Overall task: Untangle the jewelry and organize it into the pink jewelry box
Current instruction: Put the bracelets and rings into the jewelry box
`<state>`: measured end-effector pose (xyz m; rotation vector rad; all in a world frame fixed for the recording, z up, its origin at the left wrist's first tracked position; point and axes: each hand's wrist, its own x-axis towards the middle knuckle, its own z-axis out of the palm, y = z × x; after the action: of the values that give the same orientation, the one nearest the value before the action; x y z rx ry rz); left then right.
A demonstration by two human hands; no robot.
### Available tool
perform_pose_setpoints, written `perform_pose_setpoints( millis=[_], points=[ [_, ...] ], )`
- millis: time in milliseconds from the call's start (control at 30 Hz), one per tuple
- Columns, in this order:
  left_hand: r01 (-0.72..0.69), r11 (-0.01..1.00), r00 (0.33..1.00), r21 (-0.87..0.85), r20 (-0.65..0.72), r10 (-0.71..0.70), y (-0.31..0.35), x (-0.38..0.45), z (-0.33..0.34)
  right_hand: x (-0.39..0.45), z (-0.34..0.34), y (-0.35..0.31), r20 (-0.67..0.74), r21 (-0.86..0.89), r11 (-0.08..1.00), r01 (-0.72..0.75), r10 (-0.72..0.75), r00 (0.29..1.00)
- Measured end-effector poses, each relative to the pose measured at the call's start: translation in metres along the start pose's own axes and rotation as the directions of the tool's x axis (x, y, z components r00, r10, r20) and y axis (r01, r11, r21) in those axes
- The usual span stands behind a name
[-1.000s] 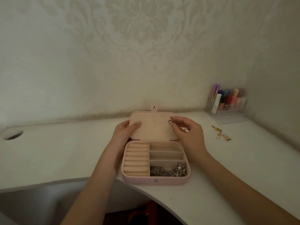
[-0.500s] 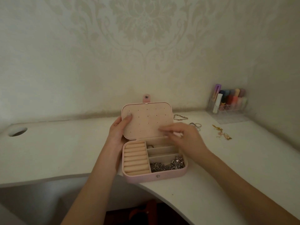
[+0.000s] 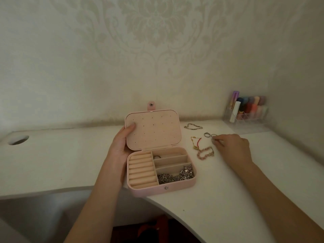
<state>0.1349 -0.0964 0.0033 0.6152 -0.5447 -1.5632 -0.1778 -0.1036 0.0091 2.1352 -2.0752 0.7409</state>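
The pink jewelry box stands open near the desk's front edge. My left hand holds its raised lid by the left side, thumb on the inner face. Silver jewelry fills the front compartment and a ring lies in the back one. To the right of the box lie a chain bracelet, a red and gold bracelet, a pink bead bracelet and silver rings. My right hand pinches one small ring among them.
A clear organizer with coloured tubes stands in the back right corner. A round cable hole sits in the white desk at far left. The desk's front edge curves inward just below the box. Patterned wall runs behind.
My right hand left the box, moved right across the desk and now pinches a ring. The lid stands more upright. A ring now lies in the back compartment.
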Motion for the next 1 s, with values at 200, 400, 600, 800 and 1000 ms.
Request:
perform_pose_setpoints(
  millis=[200, 400, 600, 800, 1000],
  points=[
    [0.034, 0.998, 0.999, -0.06, 0.024, -0.032, 0.0, -0.001, 0.001, 0.004, 0.005, -0.003, -0.019, -0.032, 0.999, -0.021, 0.02, 1.0],
    [0.047, 0.997, 0.997, -0.058, 0.058, -0.043, 0.0, -0.002, 0.003, 0.0, 0.001, -0.008, -0.046, 0.328, 0.943, -0.05, 0.069, 0.997],
    [0.037, 0.998, 0.999, -0.057, 0.033, -0.035, 0.0, 0.001, 0.001, -0.024, -0.024, -0.078, -0.077, 0.72, 0.687, 0.097, -0.06, 0.995],
    [0.048, 0.997, 0.999, -0.065, 0.004, -0.047, 0.0, -0.001, 0.005, -0.033, -0.006, -0.118, 0.097, 0.587, 0.776, 0.229, -0.348, 0.932],
    [0.058, 0.995, 0.998, -0.081, 0.025, -0.056, 0.0, -0.001, 0.004, -0.019, -0.012, -0.096, -0.047, 0.655, 0.73, 0.193, -0.215, 0.975]
  ],
)
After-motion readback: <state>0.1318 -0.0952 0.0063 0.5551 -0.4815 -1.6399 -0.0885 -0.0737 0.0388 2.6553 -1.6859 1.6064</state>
